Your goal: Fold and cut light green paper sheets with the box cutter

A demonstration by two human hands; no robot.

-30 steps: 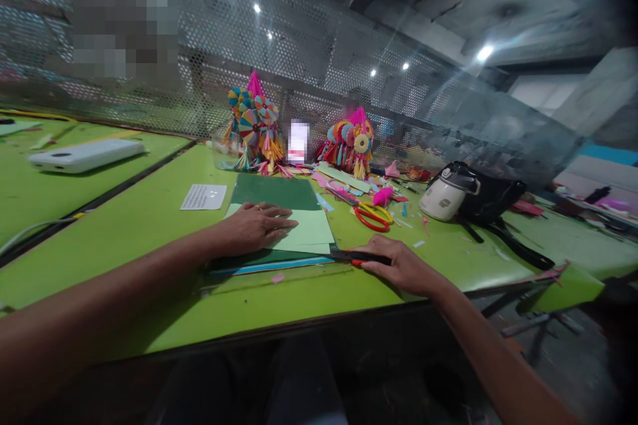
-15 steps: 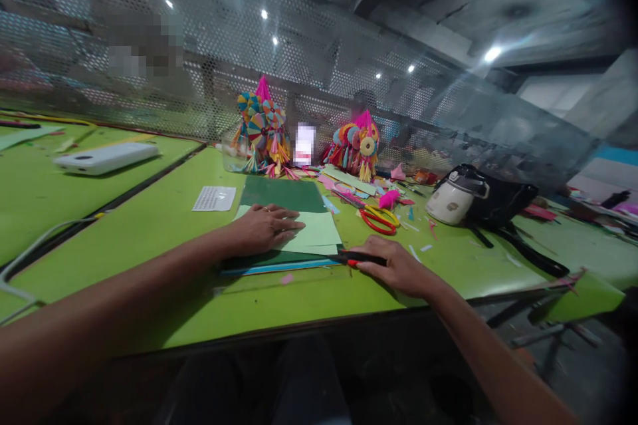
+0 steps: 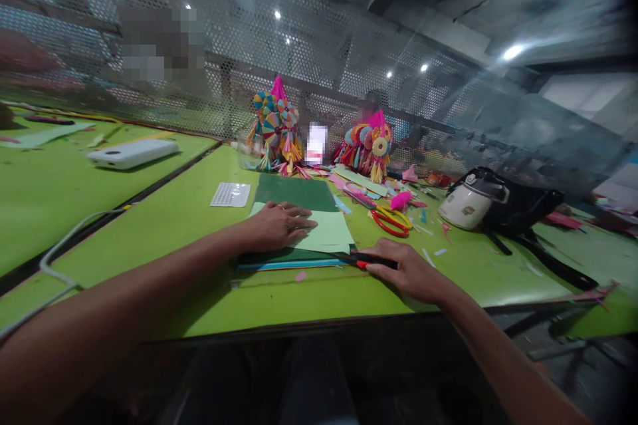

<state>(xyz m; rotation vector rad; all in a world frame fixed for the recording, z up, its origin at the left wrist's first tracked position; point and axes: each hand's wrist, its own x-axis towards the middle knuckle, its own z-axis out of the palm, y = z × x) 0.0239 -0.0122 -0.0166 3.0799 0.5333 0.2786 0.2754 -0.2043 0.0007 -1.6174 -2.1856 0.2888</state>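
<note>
My left hand (image 3: 282, 225) lies flat with its fingers stretched out, pressing on light green paper (image 3: 326, 232). Under that paper is a dark green sheet or mat (image 3: 299, 192), and a blue strip (image 3: 289, 266) shows along its near side. My right hand (image 3: 406, 269) is closed around a black and red utility knife (image 3: 373, 260). The knife's front end meets the near right corner of the light green paper; its thin tip is hard to make out.
Red and yellow scissors (image 3: 391, 220) lie among paper scraps. Colourful tasselled ornaments (image 3: 276, 126) stand at the back before a perforated screen. A white kettle-like container (image 3: 466, 202) and black bag (image 3: 523, 209) sit to the right, a white device (image 3: 134, 153) to the left.
The whole scene has shifted slightly to the right in view, as the camera turned left. Both hands and the knife keep about the same place on the paper.
</note>
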